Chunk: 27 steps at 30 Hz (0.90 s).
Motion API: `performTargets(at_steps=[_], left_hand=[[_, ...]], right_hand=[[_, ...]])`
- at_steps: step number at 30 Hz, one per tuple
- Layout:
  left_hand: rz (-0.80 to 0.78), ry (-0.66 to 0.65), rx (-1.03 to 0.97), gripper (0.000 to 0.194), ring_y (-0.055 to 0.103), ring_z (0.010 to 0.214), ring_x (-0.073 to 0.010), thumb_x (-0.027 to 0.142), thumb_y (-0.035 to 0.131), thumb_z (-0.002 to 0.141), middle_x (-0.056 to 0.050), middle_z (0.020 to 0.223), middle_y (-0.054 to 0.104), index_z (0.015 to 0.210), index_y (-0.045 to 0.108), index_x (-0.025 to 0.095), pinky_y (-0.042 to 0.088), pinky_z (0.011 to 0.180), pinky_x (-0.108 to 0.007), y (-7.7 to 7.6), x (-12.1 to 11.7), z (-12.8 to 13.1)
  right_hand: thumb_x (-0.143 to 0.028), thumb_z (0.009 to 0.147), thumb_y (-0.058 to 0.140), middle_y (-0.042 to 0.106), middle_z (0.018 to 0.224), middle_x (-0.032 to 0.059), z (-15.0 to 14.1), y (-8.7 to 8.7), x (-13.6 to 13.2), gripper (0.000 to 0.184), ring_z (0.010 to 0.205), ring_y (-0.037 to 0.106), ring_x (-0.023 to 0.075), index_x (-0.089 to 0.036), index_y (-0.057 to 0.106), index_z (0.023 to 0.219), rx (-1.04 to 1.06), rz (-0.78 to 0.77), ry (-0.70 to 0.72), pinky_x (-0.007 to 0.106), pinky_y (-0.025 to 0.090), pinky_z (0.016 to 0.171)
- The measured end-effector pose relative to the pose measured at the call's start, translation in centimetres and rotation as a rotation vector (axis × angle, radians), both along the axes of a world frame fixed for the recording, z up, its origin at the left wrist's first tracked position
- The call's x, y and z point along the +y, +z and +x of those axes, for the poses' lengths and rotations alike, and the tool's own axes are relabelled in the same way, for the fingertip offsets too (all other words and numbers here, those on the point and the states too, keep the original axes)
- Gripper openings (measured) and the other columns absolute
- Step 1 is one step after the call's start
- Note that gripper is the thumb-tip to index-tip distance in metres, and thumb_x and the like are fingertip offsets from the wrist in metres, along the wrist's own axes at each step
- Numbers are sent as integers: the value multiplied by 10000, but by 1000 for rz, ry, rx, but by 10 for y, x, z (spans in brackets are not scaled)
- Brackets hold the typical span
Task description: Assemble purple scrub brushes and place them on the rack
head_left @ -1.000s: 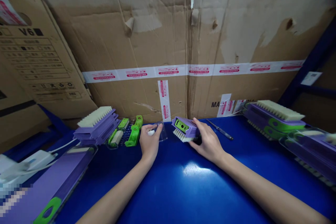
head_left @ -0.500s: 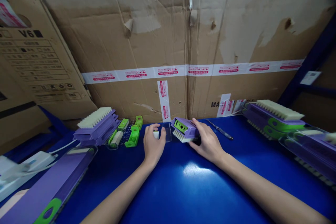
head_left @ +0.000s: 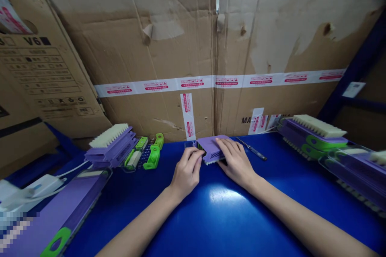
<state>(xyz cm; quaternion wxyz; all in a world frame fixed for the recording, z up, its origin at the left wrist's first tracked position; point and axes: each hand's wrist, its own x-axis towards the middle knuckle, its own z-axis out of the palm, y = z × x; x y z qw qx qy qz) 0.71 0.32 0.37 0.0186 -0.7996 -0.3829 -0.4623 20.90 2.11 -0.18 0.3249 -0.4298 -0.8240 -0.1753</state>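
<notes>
A purple plastic block with pale bristles [head_left: 209,143] rests on the blue table in front of me. My right hand [head_left: 237,158] grips its right part, fingers over the top and thumb low at the near side. At the block's left end, my left hand [head_left: 187,168] has its fingertips pinched together against the dark opening. Whatever the pinch holds is hidden by the fingers. Just behind the left hand, part of a clear plastic piece [head_left: 189,144] shows. A screwdriver [head_left: 251,148] lies to the right of my right hand.
Bright green plastic parts [head_left: 152,157] and several springs [head_left: 146,154] lie at left. Stacked purple bristled blocks stand at left [head_left: 111,146] and right [head_left: 313,134]. A white power strip [head_left: 39,192] sits far left. Cardboard [head_left: 157,56] walls the back of the blue table [head_left: 193,225].
My left hand has moved right to the block's end and closed its fingers; the small white item seen there is now hidden. The block has tipped, turning its green end from view.
</notes>
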Motion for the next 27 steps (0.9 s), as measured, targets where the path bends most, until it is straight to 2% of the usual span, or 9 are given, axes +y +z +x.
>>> performTargets(at_steps=[4,8,13,17,20,23,27], left_hand=[[47,-74,43,242,591,913,-152,244,402,932,-96,1023,556,1115,546,175,511,811,-275,-1,0,0],[92,-45,-10,228,597,897,-154,284,526,882,-73,980,570,1070,567,161,516,799,-270,-2,5,1],[109,-25,-44,141,597,826,-138,218,565,856,-52,926,563,979,611,167,517,739,-258,-4,8,1],[116,-43,-32,137,570,796,-126,191,572,849,-56,929,548,970,631,166,508,706,-255,-4,8,1],[122,-66,5,132,551,802,-134,185,548,863,-56,914,539,949,648,184,499,693,-270,-4,8,0],[105,-122,96,150,542,836,-153,177,518,876,-57,905,539,919,659,201,487,709,-292,-4,7,-1],[-101,-191,163,175,549,877,-166,167,519,866,-59,920,549,1007,620,192,485,773,-304,-4,8,-1]], right_hand=[[-153,789,552,532,1298,171,-1,0,-1,607,1189,470,326,-160,383,1371,-36,13,-25,483,393,912],[-229,808,578,527,1304,183,-1,2,-2,556,1176,474,335,-150,426,1337,-54,21,-42,486,390,888],[-422,774,632,528,1298,190,-1,4,-5,669,1182,465,346,-150,410,1343,-37,2,-21,532,359,919],[-494,763,621,514,1307,199,1,4,-6,721,1217,444,344,-140,397,1350,-6,53,3,590,259,1015],[-484,777,594,436,1382,208,3,5,-5,737,1298,359,355,-145,347,1383,-10,98,22,624,187,1050],[-403,786,571,377,1423,213,5,5,-5,735,1333,304,359,-131,291,1409,-38,81,35,637,158,1057],[-291,746,575,490,1309,199,5,6,-5,725,1236,420,338,-113,312,1398,-53,40,49,598,194,1061]])
